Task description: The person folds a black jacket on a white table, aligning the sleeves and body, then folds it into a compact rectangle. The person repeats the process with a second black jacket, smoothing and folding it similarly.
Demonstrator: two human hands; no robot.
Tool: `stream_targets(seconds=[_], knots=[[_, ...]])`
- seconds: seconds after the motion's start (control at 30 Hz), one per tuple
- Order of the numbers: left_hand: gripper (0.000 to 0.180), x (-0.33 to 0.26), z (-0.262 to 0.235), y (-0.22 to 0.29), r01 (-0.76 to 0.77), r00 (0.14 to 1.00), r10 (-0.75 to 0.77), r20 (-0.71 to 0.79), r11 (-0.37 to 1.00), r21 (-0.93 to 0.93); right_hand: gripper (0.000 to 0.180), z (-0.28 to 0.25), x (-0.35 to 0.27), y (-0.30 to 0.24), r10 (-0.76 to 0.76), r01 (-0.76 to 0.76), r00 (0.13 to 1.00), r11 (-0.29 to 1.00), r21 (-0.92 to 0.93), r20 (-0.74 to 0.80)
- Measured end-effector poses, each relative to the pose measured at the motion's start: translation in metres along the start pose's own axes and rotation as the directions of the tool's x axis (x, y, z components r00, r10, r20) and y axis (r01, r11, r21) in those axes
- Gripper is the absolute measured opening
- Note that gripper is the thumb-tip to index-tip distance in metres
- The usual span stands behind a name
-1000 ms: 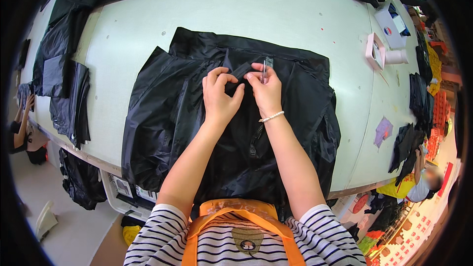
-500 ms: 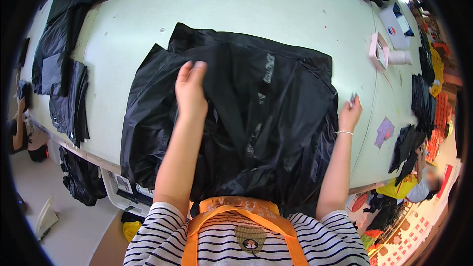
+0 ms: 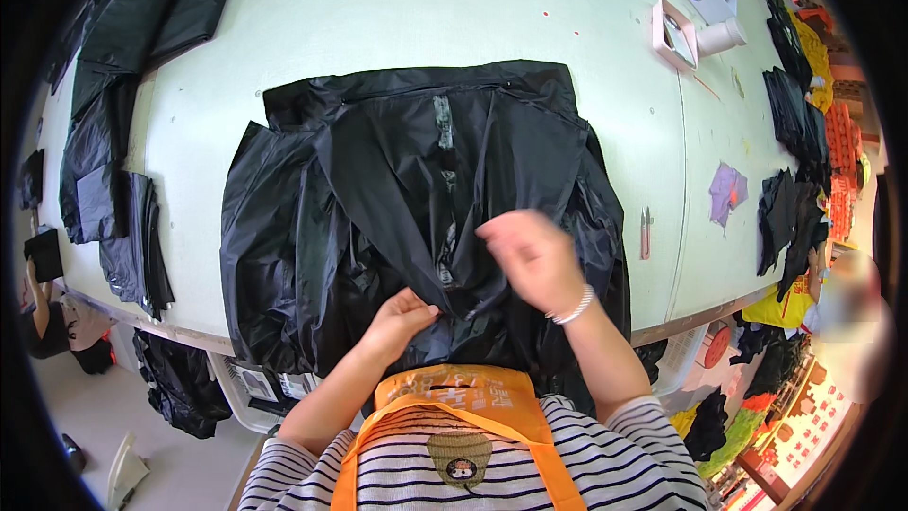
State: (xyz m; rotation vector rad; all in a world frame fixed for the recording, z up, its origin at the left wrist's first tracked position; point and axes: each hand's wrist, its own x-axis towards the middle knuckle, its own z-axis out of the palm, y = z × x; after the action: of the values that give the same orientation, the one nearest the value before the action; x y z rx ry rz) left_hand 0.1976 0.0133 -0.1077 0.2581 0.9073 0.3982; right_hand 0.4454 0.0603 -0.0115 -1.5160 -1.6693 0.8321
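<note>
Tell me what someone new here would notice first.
Probably the black garment spread on the pale table, mid-picture, with the left hand at its lower part and the right hand, blurred, over it. Next, the bright orange apron at the bottom centre, against the striped shirt.

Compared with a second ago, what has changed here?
The right hand has let go of the small pointed tool, which now lies on the table right of the black garment, and is over the garment again. The left hand has moved nearer the orange apron. The garment stays spread out.
</note>
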Motion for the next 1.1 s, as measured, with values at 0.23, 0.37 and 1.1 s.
stream_targets(seconds=[0.23,0.37,1.1], knots=[[0.021,-0.023,0.06,0.042,-0.273,0.96,0.279,-0.013,0.947,0.171,0.03,0.076,0.025,0.038,0.326,-0.091,0.464,0.942,-0.322,0.824],[0.021,-0.037,0.118,0.091,-0.547,0.837,0.543,0.073,0.833,0.078,0.033,0.095,0.042,0.077,0.084,-0.307,0.434,0.95,0.06,0.897],[0.007,0.009,0.004,0.183,-0.536,0.283,0.899,0.334,-0.14,0.833,0.015,-0.036,-0.014,0.085,-0.059,0.052,0.969,0.998,-0.036,-0.241]])
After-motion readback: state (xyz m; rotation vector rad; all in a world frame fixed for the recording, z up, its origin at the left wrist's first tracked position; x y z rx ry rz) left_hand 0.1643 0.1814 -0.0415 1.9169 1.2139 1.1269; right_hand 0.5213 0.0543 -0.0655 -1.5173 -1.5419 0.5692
